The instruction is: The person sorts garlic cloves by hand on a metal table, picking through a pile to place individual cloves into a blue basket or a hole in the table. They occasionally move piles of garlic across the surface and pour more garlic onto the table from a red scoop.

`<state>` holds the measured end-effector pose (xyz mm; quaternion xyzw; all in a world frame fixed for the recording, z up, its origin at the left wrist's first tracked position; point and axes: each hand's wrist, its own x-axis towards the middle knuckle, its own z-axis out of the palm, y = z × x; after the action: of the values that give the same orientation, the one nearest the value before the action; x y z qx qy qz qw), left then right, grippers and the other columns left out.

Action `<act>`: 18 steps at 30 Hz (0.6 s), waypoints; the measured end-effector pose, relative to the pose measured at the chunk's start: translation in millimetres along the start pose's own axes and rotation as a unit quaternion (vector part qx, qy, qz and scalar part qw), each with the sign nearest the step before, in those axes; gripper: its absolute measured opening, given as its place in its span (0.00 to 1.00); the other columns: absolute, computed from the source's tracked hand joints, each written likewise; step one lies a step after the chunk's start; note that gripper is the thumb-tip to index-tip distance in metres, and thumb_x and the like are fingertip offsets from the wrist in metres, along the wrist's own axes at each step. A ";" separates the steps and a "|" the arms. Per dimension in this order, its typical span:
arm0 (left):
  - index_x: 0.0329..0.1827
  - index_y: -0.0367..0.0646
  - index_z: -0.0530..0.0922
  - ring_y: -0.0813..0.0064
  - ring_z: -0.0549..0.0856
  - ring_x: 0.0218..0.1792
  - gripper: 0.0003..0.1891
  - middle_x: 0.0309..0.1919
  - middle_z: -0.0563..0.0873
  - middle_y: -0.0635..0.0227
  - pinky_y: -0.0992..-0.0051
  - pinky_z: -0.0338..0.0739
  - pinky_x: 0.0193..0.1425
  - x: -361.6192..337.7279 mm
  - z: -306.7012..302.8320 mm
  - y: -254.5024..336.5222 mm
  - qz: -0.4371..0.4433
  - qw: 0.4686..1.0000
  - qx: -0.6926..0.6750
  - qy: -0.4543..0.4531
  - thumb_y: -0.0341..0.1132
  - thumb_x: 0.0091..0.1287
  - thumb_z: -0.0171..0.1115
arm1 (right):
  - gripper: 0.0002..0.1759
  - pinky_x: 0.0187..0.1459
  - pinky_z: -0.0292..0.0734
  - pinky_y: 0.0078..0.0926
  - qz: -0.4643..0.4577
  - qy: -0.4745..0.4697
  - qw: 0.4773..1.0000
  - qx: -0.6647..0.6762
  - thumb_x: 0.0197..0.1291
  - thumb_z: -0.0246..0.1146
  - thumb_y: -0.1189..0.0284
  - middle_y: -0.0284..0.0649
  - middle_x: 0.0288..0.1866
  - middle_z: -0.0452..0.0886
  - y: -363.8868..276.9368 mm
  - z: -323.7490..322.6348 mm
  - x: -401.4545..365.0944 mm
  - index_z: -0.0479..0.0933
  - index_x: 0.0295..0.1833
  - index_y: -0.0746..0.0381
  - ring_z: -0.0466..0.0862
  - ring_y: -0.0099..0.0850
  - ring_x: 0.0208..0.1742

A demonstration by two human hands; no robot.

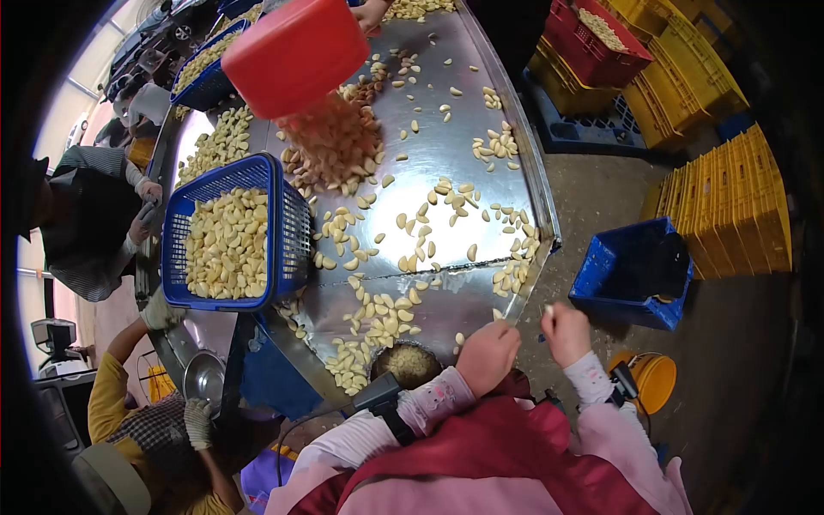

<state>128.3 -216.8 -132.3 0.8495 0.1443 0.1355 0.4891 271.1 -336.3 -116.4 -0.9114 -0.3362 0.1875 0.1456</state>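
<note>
Peeled garlic cloves (390,313) lie scattered and in small heaps on the metal table (489,300) in front of me. My left hand (489,356) is closed at the table's near edge, and whatever its fingers grip is hidden. To its right, my right hand (566,333) pinches a small pale garlic clove (549,309) just beyond the edge. A round opening or bowl (405,364) with pale bits in it sits near my left forearm. Farther off, a tilted red tub (296,56) spills a blurred stream of cloves onto the table.
A blue basket (276,232) full of cloves stands on the table's left. Co-workers' gloved hands (199,425) are at the left, one near a metal bowl (204,376). On the right floor are a blue bin (633,275), a yellow bucket (654,382) and stacked yellow crates (725,206).
</note>
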 end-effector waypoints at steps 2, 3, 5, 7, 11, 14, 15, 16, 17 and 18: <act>0.35 0.40 0.80 0.59 0.81 0.38 0.07 0.36 0.79 0.59 0.63 0.76 0.42 -1.4 0.0 14.5 0.128 0.990 0.007 -0.059 0.34 0.61 0.66 | 0.10 0.37 0.78 0.47 -0.032 0.064 0.997 0.039 0.63 0.61 0.69 0.53 0.29 0.81 -27.3 -38.3 21.6 0.79 0.37 0.66 0.83 0.53 0.33; 0.37 0.41 0.81 0.60 0.80 0.41 0.08 0.38 0.78 0.60 0.63 0.76 0.45 1.4 0.5 24.1 0.195 0.978 -0.019 -0.073 0.36 0.63 0.65 | 0.09 0.37 0.78 0.47 -0.104 0.037 0.987 0.117 0.63 0.62 0.69 0.52 0.30 0.82 -50.5 -45.3 32.2 0.79 0.40 0.65 0.83 0.52 0.34; 0.39 0.41 0.83 0.60 0.80 0.41 0.09 0.38 0.77 0.61 0.63 0.75 0.46 0.7 -1.8 24.3 0.221 0.972 -0.004 -0.075 0.38 0.63 0.66 | 0.10 0.40 0.78 0.46 -0.229 -0.034 0.968 0.093 0.59 0.65 0.70 0.48 0.34 0.82 -84.5 -43.5 61.9 0.80 0.44 0.64 0.83 0.48 0.39; 0.39 0.41 0.83 0.59 0.80 0.41 0.10 0.38 0.78 0.61 0.64 0.76 0.46 -0.4 -9.8 10.6 0.135 0.982 -0.027 -0.130 0.38 0.63 0.67 | 0.11 0.45 0.79 0.42 -0.277 -0.020 0.958 -0.066 0.56 0.67 0.69 0.45 0.35 0.82 -106.8 -14.5 101.5 0.81 0.43 0.63 0.83 0.46 0.43; 0.36 0.40 0.83 0.59 0.82 0.34 0.06 0.34 0.80 0.61 0.68 0.78 0.38 -9.1 -41.8 -14.1 0.023 0.999 -0.042 -0.004 0.33 0.62 0.69 | 0.10 0.48 0.80 0.40 -0.337 0.034 0.941 -0.023 0.55 0.68 0.68 0.44 0.38 0.84 -179.4 51.2 159.5 0.81 0.40 0.61 0.84 0.44 0.47; 0.38 0.39 0.84 0.69 0.79 0.26 0.04 0.30 0.79 0.63 0.72 0.75 0.33 -22.7 -75.5 -38.5 -0.083 0.991 -0.066 0.077 0.30 0.64 0.67 | 0.08 0.45 0.82 0.40 -0.326 -0.024 0.942 -0.070 0.56 0.67 0.69 0.45 0.39 0.84 -190.3 88.0 178.7 0.81 0.39 0.62 0.85 0.43 0.46; 0.38 0.39 0.84 0.70 0.78 0.24 0.04 0.29 0.79 0.64 0.73 0.75 0.32 -26.2 -84.5 -50.1 -0.116 0.985 -0.064 0.115 0.30 0.64 0.68 | 0.07 0.43 0.82 0.41 -0.331 -0.024 0.940 -0.076 0.56 0.66 0.71 0.46 0.39 0.84 -188.6 91.2 181.0 0.80 0.39 0.62 0.86 0.44 0.45; 0.38 0.39 0.84 0.70 0.78 0.24 0.04 0.29 0.79 0.64 0.73 0.75 0.32 -28.2 -90.9 -63.3 -0.115 0.984 -0.062 0.119 0.30 0.64 0.68 | 0.06 0.42 0.83 0.41 -0.335 -0.024 0.938 -0.084 0.56 0.65 0.73 0.47 0.39 0.84 -185.8 94.5 183.6 0.80 0.39 0.62 0.86 0.45 0.44; 0.38 0.39 0.85 0.73 0.77 0.23 0.04 0.29 0.79 0.65 0.74 0.74 0.31 -30.1 -94.4 -77.6 -0.167 0.960 -0.080 0.209 0.29 0.64 0.67 | 0.06 0.42 0.83 0.41 -0.339 -0.024 0.937 -0.085 0.56 0.65 0.73 0.47 0.39 0.84 -184.2 95.0 184.9 0.80 0.39 0.62 0.86 0.45 0.44; 0.38 0.38 0.85 0.75 0.77 0.23 0.04 0.29 0.79 0.65 0.75 0.74 0.30 -31.7 -97.9 -86.9 -0.219 0.925 -0.098 0.296 0.29 0.64 0.67 | 0.06 0.42 0.83 0.41 -0.338 -0.030 0.938 -0.075 0.56 0.64 0.74 0.48 0.39 0.83 -182.5 93.7 184.3 0.80 0.39 0.62 0.87 0.46 0.43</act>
<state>52.9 -109.5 -163.3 0.6660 0.4508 0.2838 0.5222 257.7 -66.8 -173.0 -0.7463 -0.6416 0.1287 0.1219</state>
